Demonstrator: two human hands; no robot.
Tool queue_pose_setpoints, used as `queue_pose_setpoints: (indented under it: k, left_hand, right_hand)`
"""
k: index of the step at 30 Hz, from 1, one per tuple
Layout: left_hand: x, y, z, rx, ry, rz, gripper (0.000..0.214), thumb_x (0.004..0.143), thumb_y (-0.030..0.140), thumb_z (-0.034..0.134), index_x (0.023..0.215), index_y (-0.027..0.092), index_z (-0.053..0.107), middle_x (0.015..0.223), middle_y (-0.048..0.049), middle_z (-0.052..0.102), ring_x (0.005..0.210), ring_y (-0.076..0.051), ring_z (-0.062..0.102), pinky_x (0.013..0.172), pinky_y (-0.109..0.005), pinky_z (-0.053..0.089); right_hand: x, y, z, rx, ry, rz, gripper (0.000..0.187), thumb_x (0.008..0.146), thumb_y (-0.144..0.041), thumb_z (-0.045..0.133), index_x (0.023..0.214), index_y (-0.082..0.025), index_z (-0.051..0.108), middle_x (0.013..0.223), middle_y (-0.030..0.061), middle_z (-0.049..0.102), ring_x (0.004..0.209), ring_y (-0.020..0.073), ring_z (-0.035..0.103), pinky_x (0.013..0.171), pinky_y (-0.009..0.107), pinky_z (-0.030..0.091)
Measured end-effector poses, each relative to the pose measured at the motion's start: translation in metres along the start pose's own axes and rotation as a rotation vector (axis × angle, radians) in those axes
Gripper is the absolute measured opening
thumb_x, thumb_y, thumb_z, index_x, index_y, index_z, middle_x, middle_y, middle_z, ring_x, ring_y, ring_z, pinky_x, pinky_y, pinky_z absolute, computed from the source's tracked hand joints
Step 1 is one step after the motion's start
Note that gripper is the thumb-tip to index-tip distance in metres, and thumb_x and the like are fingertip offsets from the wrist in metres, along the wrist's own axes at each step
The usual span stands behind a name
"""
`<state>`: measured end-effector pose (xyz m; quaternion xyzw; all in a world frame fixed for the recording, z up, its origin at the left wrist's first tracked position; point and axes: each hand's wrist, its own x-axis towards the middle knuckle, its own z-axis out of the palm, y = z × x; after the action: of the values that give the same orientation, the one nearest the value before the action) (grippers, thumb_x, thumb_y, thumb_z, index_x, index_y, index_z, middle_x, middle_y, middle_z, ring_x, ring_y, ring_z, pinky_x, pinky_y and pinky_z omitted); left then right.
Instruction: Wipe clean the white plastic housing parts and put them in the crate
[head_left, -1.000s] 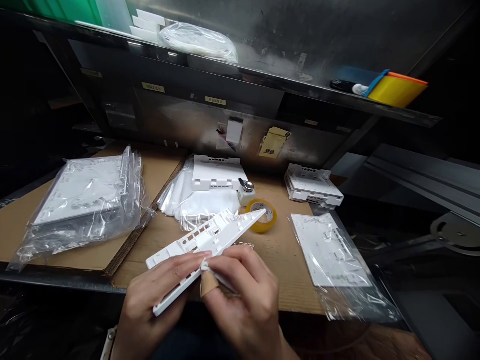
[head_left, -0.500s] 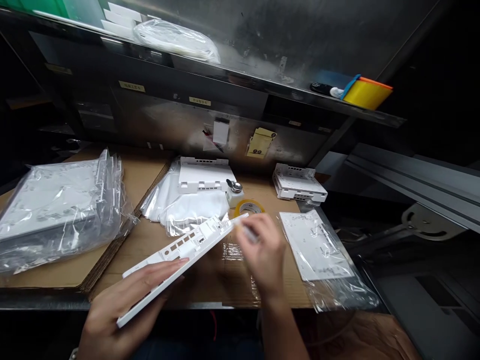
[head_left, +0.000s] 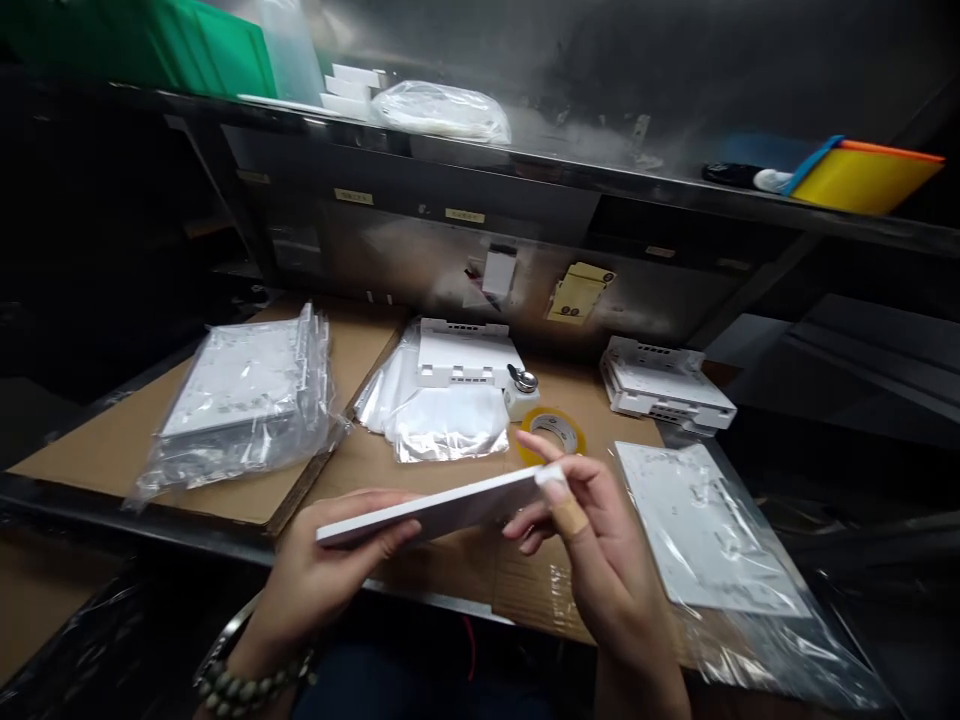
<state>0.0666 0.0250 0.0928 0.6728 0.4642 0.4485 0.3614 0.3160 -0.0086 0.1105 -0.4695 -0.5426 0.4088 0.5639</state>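
Note:
My left hand (head_left: 326, 555) is closed around the near left end of a white plastic housing panel (head_left: 472, 508), with the thumb along its lower face. The panel is tilted, nearly edge-on to me. At its right end is my right hand (head_left: 607, 545), with a tan bandage on the thumb. A small white wad (head_left: 553, 482), which looks like cloth, sits under that thumb's tip against the panel's corner. The other fingers of that hand are partly spread behind the corner. Just beyond lies a roll of yellow tape (head_left: 576, 432), beside a white dispenser bottle (head_left: 523, 400) with a metal top.
Bagged white panels (head_left: 240, 375) lie on cardboard at left. Clear bags (head_left: 450, 425) and a white housing (head_left: 461, 355) stand at the back. More housings (head_left: 664, 385) and a panel on plastic (head_left: 709, 525) are at right. A metal shelf (head_left: 570, 180) spans above, bearing a yellow bin (head_left: 870, 178).
The panel has turned from showing its slotted inner side to nearly edge-on, and lies flatter. My right hand has shifted from above the panel's end to its corner. The view has swung left.

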Motion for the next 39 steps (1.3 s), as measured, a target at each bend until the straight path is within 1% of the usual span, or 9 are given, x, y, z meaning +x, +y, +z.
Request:
queue_pose_setpoints:
  k: [6, 13, 23, 26, 29, 32, 34, 36, 39]
  left_hand:
    - [0.000, 0.002, -0.005, -0.069, -0.037, 0.087, 0.011, 0.082, 0.027, 0.083, 0.093, 0.024, 0.084, 0.093, -0.0068, 0.083, 0.085, -0.025, 0.080, 0.079, -0.030, 0.065]
    - [-0.005, -0.006, -0.003, -0.175, -0.067, 0.114, 0.017, 0.083, 0.020, 0.082, 0.099, 0.028, 0.083, 0.102, -0.0045, 0.083, 0.106, -0.026, 0.076, 0.103, -0.040, 0.059]
    - [-0.004, 0.001, 0.000, -0.167, -0.079, 0.154, 0.014, 0.084, 0.021, 0.081, 0.097, 0.026, 0.082, 0.097, -0.0055, 0.083, 0.101, -0.028, 0.077, 0.108, -0.050, 0.056]
    - [-0.006, -0.003, 0.000, -0.133, -0.079, 0.142, 0.014, 0.085, 0.027, 0.081, 0.099, 0.027, 0.081, 0.101, -0.0055, 0.082, 0.113, -0.031, 0.072, 0.120, -0.060, 0.040]
    - [-0.010, -0.014, 0.003, -0.133, -0.038, 0.122, 0.032, 0.084, 0.048, 0.080, 0.108, 0.028, 0.079, 0.120, -0.0084, 0.078, 0.137, -0.036, 0.056, 0.128, -0.063, 0.019]
    - [-0.012, -0.024, 0.014, -0.371, 0.151, -0.024, 0.076, 0.081, 0.076, 0.064, 0.144, 0.034, 0.057, 0.166, -0.0056, 0.041, 0.156, -0.032, 0.029, 0.127, -0.051, 0.028]
    - [-0.009, -0.023, 0.022, -0.663, 0.185, -0.225, 0.085, 0.088, 0.083, 0.041, 0.158, 0.036, 0.034, 0.173, -0.0043, 0.025, 0.157, -0.029, 0.025, 0.120, -0.047, 0.040]
    - [-0.002, -0.015, 0.026, -0.946, 0.034, -0.391, 0.082, 0.095, 0.078, 0.024, 0.159, 0.028, 0.034, 0.166, -0.0118, 0.040, 0.150, -0.032, 0.040, 0.116, -0.052, 0.046]
    - [0.012, 0.002, 0.024, -1.202, -0.211, -0.469, 0.068, 0.100, 0.059, 0.035, 0.150, 0.016, 0.050, 0.145, -0.0197, 0.063, 0.137, -0.039, 0.056, 0.117, -0.061, 0.041]
  right_hand:
    - [0.003, 0.013, 0.010, 0.013, -0.061, -0.048, 0.014, 0.105, -0.036, 0.052, 0.108, -0.024, 0.059, 0.099, 0.0037, 0.071, 0.088, 0.0170, 0.069, 0.075, 0.028, 0.059]
    - [-0.005, 0.013, 0.013, 0.020, 0.009, -0.087, 0.014, 0.105, -0.033, 0.054, 0.109, -0.023, 0.062, 0.097, 0.0042, 0.071, 0.088, 0.0174, 0.070, 0.076, 0.029, 0.059]
    - [-0.006, 0.014, 0.012, 0.004, 0.028, -0.137, 0.012, 0.104, -0.030, 0.054, 0.109, -0.023, 0.062, 0.098, 0.0045, 0.072, 0.085, 0.0177, 0.071, 0.073, 0.029, 0.060]
    - [-0.007, 0.016, 0.011, -0.025, 0.058, -0.156, 0.014, 0.104, -0.030, 0.053, 0.109, -0.022, 0.063, 0.096, 0.0044, 0.071, 0.083, 0.0177, 0.071, 0.072, 0.030, 0.060]
    - [-0.008, 0.018, 0.009, -0.073, 0.138, -0.171, 0.014, 0.103, -0.031, 0.055, 0.108, -0.022, 0.064, 0.099, 0.0052, 0.072, 0.087, 0.0190, 0.071, 0.075, 0.031, 0.060]
    - [-0.008, 0.017, 0.008, -0.093, 0.228, -0.211, 0.013, 0.102, -0.030, 0.056, 0.107, -0.024, 0.066, 0.101, 0.0046, 0.073, 0.091, 0.0190, 0.072, 0.079, 0.031, 0.060]
    - [-0.010, 0.017, 0.009, -0.100, 0.282, -0.246, 0.012, 0.102, -0.029, 0.056, 0.107, -0.025, 0.066, 0.101, 0.0038, 0.073, 0.093, 0.0189, 0.071, 0.080, 0.031, 0.059]
    - [-0.012, 0.019, 0.010, -0.115, 0.297, -0.274, 0.012, 0.101, -0.029, 0.056, 0.105, -0.026, 0.066, 0.100, 0.0033, 0.073, 0.095, 0.0191, 0.071, 0.081, 0.031, 0.059]
    - [-0.016, 0.023, 0.007, -0.142, 0.219, -0.281, 0.011, 0.100, -0.028, 0.057, 0.105, -0.027, 0.066, 0.099, 0.0033, 0.073, 0.097, 0.0205, 0.070, 0.081, 0.033, 0.058]
